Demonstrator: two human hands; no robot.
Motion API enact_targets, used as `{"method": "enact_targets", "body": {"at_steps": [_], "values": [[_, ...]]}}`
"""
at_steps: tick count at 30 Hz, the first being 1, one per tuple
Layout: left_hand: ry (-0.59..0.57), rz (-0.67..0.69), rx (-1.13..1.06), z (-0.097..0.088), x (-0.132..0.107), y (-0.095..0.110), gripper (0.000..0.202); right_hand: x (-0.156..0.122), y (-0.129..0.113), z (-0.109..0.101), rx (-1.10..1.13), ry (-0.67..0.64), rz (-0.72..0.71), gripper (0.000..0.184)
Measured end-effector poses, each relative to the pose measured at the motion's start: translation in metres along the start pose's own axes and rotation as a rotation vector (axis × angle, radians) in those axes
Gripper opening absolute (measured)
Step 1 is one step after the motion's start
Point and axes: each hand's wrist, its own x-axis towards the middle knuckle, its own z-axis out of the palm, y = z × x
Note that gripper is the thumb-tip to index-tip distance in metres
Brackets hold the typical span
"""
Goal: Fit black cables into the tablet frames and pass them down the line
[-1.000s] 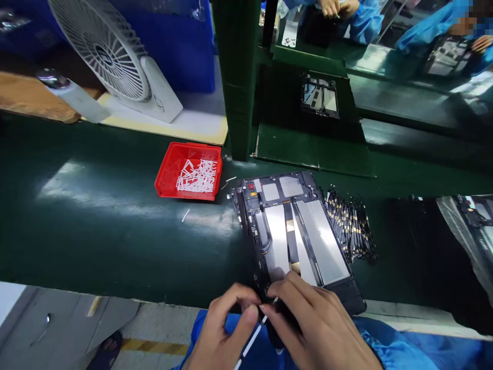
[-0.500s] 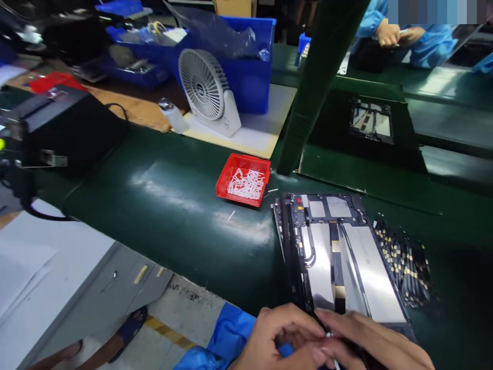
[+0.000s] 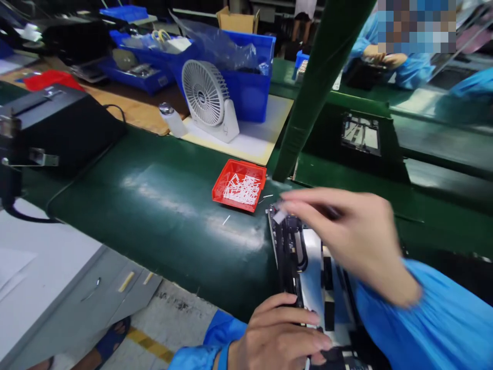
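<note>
Hands have parted: the right hand (image 3: 346, 231) has lifted away, blurred, pinching a thin white strip (image 3: 280, 216) above the top corner of the open tablet chassis (image 3: 289, 252). That chassis, matt black frame with smooth silver panels (image 3: 311, 267), lies on the green conveyor belt (image 3: 154, 205). The left hand (image 3: 277, 334) is curled over its lower end. A red plastic tray (image 3: 246, 169) of white strips sits just beyond, with a loose strip (image 3: 226, 220) on the belt beside it.

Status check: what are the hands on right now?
Left hand on lower part of open tablet chassis. Right hand above its top corner, pinching small white strip, blurred. Red tray of white strips beside chassis.
</note>
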Motion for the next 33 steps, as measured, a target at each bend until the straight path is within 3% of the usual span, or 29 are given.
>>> {"method": "enact_targets", "body": {"at_steps": [3, 5, 8, 12, 14, 16, 20, 23, 33], "values": [[0.093, -0.045, -0.082, 0.003, 0.004, 0.001, 0.01, 0.057, 0.009, 0.028, 0.06, -0.083, -0.043, 0.023], [0.119, -0.058, -0.107, 0.003, 0.007, 0.002, 0.008, 0.065, 0.014, 0.036, 0.054, -0.108, -0.078, 0.025], [0.16, -0.071, -0.093, 0.0, 0.01, 0.001, 0.009, 0.038, 0.013, 0.018, 0.027, -0.086, -0.028, 0.03], [0.171, -0.057, -0.043, -0.008, 0.021, -0.008, 0.011, -0.029, 0.009, -0.027, 0.042, -0.178, 0.105, 0.037], [0.154, -0.049, -0.021, -0.012, 0.032, -0.016, 0.008, -0.065, 0.01, -0.035, 0.067, -0.227, 0.13, 0.036], [0.108, -0.045, -0.026, -0.015, 0.044, -0.025, 0.005, -0.095, 0.014, -0.03, 0.096, -0.213, 0.094, 0.03], [0.089, -0.095, -0.071, -0.011, 0.062, -0.042, 0.009, -0.133, 0.023, 0.0, 0.153, -0.023, -0.011, 0.014], [0.079, -0.136, -0.074, -0.007, 0.067, -0.048, 0.009, -0.143, 0.026, 0.013, 0.123, -0.008, 0.024, 0.013], [-0.005, -0.124, -0.064, -0.011, 0.067, -0.052, 0.01, -0.154, 0.03, 0.021, -0.087, -0.047, 0.041, 0.013]]}}
